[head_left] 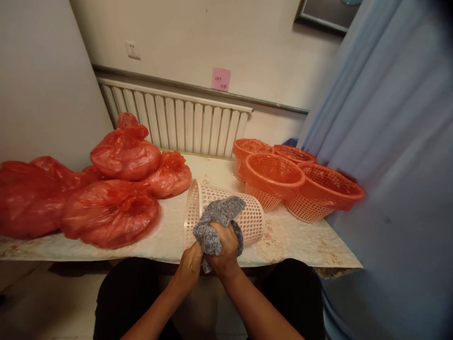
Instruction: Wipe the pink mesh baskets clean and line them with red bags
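Observation:
A pale pink plastic mesh wastebasket (253, 215) lies on its side on the table, its mouth facing left. My left hand (190, 264) is closed at the near end of its rim, beside the cloth; the fingertips are hidden. My right hand (226, 245) is closed around a bunched grey speckled cloth (222, 210), which rests against the basket's near side. Part of the cloth hangs below, between my two hands.
Several full red plastic bags (111, 212) are heaped on the left of the table (173, 226). At the back right stand several mesh baskets (274, 177) lined with red bags. A radiator (177, 118) runs along the wall, and a blue curtain (385, 165) hangs on the right.

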Demonstrator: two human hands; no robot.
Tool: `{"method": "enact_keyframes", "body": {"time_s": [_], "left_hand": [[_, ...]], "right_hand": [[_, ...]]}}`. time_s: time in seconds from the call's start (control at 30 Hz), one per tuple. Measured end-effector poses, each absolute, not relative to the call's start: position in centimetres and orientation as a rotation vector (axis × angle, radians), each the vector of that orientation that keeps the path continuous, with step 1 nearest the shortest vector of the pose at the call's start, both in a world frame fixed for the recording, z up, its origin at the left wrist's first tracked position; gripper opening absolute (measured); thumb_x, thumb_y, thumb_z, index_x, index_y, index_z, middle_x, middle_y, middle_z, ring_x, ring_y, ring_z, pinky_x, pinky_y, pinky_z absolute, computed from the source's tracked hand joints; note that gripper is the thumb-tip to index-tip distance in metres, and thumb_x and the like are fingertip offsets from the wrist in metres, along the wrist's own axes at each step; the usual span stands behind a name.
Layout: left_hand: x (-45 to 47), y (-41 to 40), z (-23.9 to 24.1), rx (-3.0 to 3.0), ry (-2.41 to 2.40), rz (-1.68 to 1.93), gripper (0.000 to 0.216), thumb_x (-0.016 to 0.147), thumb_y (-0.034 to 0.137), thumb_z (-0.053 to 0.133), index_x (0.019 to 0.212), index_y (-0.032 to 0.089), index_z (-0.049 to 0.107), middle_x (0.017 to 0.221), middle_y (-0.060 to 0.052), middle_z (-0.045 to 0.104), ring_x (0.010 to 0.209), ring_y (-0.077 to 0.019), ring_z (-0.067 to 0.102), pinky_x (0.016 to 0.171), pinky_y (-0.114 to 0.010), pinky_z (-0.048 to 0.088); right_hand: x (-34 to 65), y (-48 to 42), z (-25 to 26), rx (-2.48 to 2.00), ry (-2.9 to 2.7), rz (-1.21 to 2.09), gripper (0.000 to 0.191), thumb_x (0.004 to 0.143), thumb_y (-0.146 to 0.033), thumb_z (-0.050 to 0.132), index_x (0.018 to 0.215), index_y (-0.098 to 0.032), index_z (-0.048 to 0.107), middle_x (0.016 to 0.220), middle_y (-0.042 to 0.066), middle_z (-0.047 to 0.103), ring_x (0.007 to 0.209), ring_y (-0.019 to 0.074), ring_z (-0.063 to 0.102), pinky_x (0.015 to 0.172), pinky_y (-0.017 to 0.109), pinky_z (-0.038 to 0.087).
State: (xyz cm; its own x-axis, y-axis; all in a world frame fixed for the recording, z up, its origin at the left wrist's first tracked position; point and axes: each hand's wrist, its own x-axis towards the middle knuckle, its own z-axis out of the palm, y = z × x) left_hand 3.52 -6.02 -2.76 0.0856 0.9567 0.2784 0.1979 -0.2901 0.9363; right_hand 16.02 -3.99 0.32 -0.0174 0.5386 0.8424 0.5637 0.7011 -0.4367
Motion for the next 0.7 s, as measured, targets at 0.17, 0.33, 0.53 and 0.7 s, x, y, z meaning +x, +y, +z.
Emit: {"method": "enact_keyframes", "body": {"time_s": [0.17,0.33,0.53,0.7], "left_hand": [[3.4,-5.9,-3.9,1.652,1.223,1.289,0.051,0.093,0.054,0.030,0.089,0.018,0.066,0.079,-0.008,0.068,0.074,-0.0232,0.058,0.081,-0.038,0.050],[3.2,-5.7,-6.0,1.695,1.117,1.287,0.051,0.092,0.053,0.035,0.105,0.016,0.067,0.107,-0.012,0.070,0.102,-0.0278,0.062,0.099,-0.041,0.045],[2.6,-6.3,-5.9,1.720,1.017,1.231,0.052,0.092,0.054,0.036,0.113,0.016,0.065,0.118,-0.011,0.068,0.119,-0.0286,0.057,0.110,-0.042,0.035],[3.6,-6.1,-3.2,1.588,1.129,1.281,0.052,0.095,0.054,0.031,0.110,0.016,0.064,0.104,-0.011,0.071,0.108,-0.0271,0.061,0.105,-0.042,0.040]], "right_hand": [[15.8,-2.0,3.1,-0.958,-1.715,0.049,0.025,0.081,-0.021,0.052,0.102,-0.021,0.066,0.096,0.007,0.066,0.095,0.0241,0.059,0.087,0.039,0.047],[16.0,-0.7,4.8,-1.058,-1.717,0.102,0.032,0.073,-0.012,0.052,0.101,-0.021,0.066,0.095,0.004,0.067,0.095,0.0223,0.060,0.086,0.034,0.047],[16.0,-1.0,4.9,-1.082,-1.728,0.121,0.027,0.075,-0.014,0.052,0.096,-0.021,0.066,0.092,0.004,0.067,0.092,0.0223,0.059,0.083,0.033,0.046],[16.0,-1.8,3.6,-1.067,-1.720,0.080,0.027,0.077,-0.016,0.053,0.099,-0.020,0.066,0.092,0.006,0.066,0.092,0.0240,0.058,0.084,0.036,0.046]]}}
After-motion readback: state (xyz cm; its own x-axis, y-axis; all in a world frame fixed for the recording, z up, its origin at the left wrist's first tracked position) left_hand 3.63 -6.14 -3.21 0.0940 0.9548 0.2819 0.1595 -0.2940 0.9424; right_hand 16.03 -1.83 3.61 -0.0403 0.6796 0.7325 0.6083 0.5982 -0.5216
